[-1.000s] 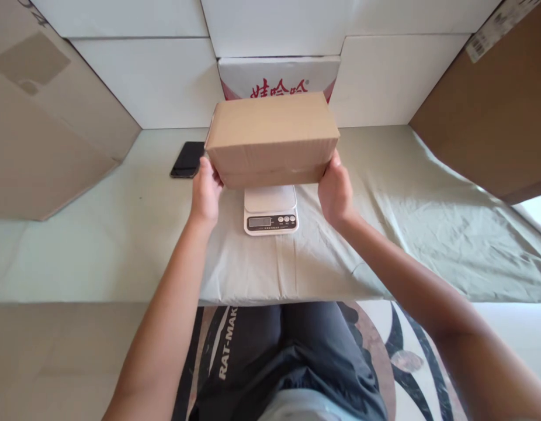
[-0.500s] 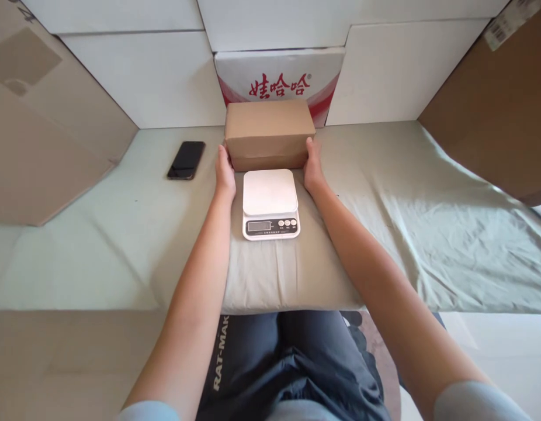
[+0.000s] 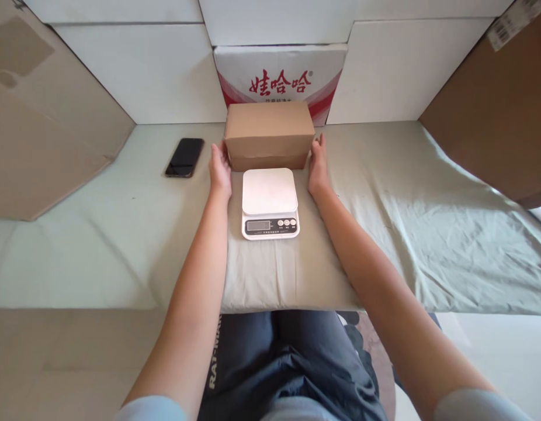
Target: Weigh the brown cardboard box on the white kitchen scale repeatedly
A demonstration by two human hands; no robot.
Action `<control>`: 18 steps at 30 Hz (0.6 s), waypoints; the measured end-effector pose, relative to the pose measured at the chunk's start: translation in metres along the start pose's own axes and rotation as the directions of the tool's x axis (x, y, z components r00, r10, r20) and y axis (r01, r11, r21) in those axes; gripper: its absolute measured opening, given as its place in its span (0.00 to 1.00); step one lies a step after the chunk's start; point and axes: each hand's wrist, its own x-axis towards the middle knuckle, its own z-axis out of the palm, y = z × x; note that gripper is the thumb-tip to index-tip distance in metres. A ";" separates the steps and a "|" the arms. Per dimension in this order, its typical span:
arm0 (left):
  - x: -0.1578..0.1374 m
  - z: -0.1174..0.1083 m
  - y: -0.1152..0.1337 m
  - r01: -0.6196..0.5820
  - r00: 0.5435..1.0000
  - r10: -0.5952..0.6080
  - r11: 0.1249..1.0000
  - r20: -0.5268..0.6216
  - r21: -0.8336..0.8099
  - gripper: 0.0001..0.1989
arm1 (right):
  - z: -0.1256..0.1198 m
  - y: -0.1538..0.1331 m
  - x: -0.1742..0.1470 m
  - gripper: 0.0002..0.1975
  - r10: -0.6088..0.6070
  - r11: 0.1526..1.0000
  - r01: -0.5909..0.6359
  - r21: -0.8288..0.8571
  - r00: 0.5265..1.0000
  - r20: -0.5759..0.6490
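A closed brown cardboard box rests on the cloth just behind a white digital kitchen scale. The scale's platform is bare, and its display and round buttons face me. At the box's left side, my left hand is upright with its thumb raised; part of its fingers hides beside the box, and I cannot tell whether they still touch it. My right hand stands by the right side, fingers stretched forward, with a small gap between palm and box. Both hands look open and hold nothing.
A black smartphone lies left of my left hand. A white-and-red carton with red lettering stands behind the box, beside white panels. Large cardboard pieces flank the cloth-covered table, left and right.
Both hands have moved slightly outward from the sides of the box, loosening their hold. The box and scale stay in place; the view has shifted a little.
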 end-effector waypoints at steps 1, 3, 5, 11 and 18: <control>0.000 -0.004 0.002 0.007 1.000 -0.006 1.000 -0.013 0.014 0.42 | -0.005 0.000 -0.003 0.59 0.051 0.998 -0.051 0.048 0.999 -0.011; 0.001 -0.014 0.003 0.010 0.999 -0.009 0.999 -0.033 0.041 0.45 | -0.013 0.000 -0.007 0.57 0.097 0.993 -0.097 0.063 0.995 -0.002; 0.004 -0.022 0.003 0.007 1.000 -0.006 0.998 -0.017 0.069 0.46 | -0.016 0.000 -0.010 0.51 0.099 0.995 -0.099 0.024 0.995 0.016; 0.010 -0.028 -0.003 -0.026 0.999 0.024 0.996 0.030 0.086 0.45 | -0.011 0.002 -0.007 0.41 0.064 0.998 -0.064 0.000 0.998 0.001; 0.006 -0.023 -0.001 -0.023 0.999 0.021 0.999 0.025 0.047 0.43 | -0.011 -0.001 -0.008 0.48 0.068 0.997 -0.069 0.027 0.997 0.046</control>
